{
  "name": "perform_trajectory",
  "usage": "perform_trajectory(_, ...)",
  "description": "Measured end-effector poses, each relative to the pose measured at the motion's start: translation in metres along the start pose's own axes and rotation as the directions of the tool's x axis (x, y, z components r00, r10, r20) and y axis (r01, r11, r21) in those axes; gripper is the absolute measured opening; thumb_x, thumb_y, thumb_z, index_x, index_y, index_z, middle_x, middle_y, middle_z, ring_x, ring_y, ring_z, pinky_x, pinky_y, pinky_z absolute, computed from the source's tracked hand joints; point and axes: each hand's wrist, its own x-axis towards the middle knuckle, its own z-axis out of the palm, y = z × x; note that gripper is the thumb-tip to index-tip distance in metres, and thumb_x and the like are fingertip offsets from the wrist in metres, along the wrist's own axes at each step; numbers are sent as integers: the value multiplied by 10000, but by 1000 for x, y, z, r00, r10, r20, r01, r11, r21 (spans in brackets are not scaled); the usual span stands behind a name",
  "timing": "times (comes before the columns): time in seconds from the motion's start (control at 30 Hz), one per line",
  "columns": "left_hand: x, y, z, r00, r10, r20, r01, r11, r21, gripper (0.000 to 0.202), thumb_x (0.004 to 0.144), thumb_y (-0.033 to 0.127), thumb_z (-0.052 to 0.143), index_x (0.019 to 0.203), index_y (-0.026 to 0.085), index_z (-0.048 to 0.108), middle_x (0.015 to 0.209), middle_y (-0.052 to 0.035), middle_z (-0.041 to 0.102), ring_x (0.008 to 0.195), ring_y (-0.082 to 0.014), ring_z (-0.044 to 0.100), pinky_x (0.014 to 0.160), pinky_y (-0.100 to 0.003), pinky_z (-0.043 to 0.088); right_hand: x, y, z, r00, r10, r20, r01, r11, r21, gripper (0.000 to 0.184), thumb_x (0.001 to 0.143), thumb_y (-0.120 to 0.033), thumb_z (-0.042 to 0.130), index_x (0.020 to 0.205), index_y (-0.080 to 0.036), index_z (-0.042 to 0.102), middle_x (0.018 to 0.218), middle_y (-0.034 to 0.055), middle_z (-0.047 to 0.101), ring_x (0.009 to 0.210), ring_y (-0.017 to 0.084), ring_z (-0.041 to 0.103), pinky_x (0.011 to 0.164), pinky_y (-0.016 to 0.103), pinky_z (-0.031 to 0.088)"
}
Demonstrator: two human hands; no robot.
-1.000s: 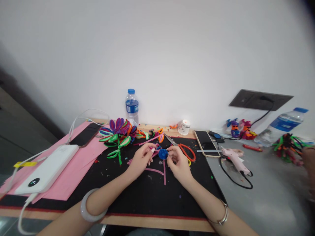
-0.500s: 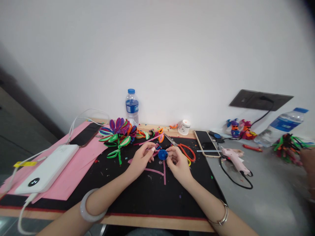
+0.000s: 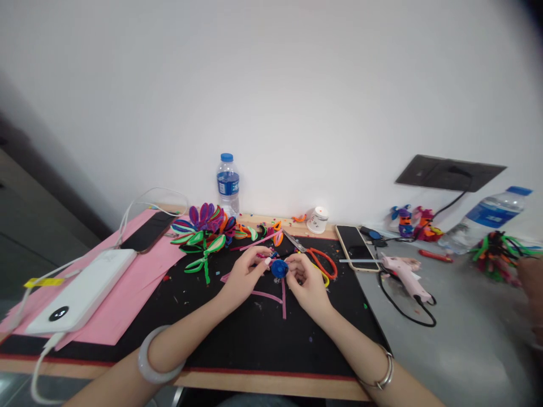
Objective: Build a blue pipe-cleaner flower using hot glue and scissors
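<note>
Between my hands is a small round blue coil (image 3: pixel 279 268), which looks like wound pipe cleaner. My right hand (image 3: pixel 306 281) pinches it at its right edge with curled fingers. My left hand (image 3: pixel 249 272) is closed at the coil's left side, thumb and fingertips together on a thin pinkish strand that is partly hidden. Pink pipe cleaners (image 3: pixel 284 305) lie on the black mat (image 3: pixel 254 345) just below the coil. Behind my right hand rest orange-handled scissors (image 3: pixel 321 261), with a yellow loop beside them.
A multicoloured pipe-cleaner flower (image 3: pixel 205 240) lies left of my hands. Behind stand a water bottle (image 3: pixel 228 183) and a paper cup (image 3: pixel 318 219). Rightward are a phone (image 3: pixel 356 247) and a pink glue gun (image 3: pixel 405 276). A white power bank (image 3: pixel 82 291) lies on pink sheets (image 3: pixel 114 316). Another person's hand (image 3: pixel 531 282) shows far right.
The blue coil has turned and shifted slightly left and down between my fingers. My left fingertips have moved a little; the surroundings look the same.
</note>
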Motion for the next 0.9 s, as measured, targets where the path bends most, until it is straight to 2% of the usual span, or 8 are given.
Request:
perform_trajectory(0.2,2,1,-2,998,-36,-61,30,995,-97,168,812,317,480,901,180,516,826,-17,586,669,-108,566,617,-225,451,0,0,0,1000,-5,-8,4,1000,-15,184,771,-113,456,934,-198,462,682,-18,524,574,111,510,547,225,415)
perform_trajectory(0.43,5,-1,-2,992,-65,-110,40,975,-218,177,713,269,619,793,169,496,811,-1,600,735,-118,597,667,-235,470,0,0,0,1000,-8,-7,8,1000,-9,185,772,-111,458,935,-198,460,695,-12,534,582,110,514,550,224,418)
perform_trajectory(0.5,5,-2,-3,989,-59,-135,28,975,-220,180,686,250,647,716,154,497,809,-11,618,747,-120,601,706,-247,471,0,0,0,1000,-2,-3,2,1000,-6,183,776,-116,456,939,-200,456,698,-13,532,583,112,513,552,225,417)
perform_trajectory(0.6,4,-2,-4,986,-54,-157,28,986,-166,192,671,240,659,635,142,498,696,-6,629,668,-112,601,688,-245,471,0,0,0,1000,3,0,-3,1000,-5,181,777,-120,456,937,-204,454,696,-15,528,589,114,516,554,225,416)
perform_trajectory(0.7,2,1,-3,985,-74,-158,54,991,-124,189,677,246,653,630,145,500,582,12,613,584,-103,586,622,-225,463,0,0,0,1000,0,-5,0,1000,-6,183,774,-120,457,936,-205,457,687,-19,525,587,115,516,551,224,413)
perform_trajectory(0.9,2,3,-1,978,-107,-180,81,986,-145,213,681,251,648,641,161,459,532,39,593,554,-100,589,592,-216,462,0,0,0,1000,-1,-3,1,1000,-8,185,773,-119,458,936,-205,457,690,-17,534,578,115,517,547,224,412)
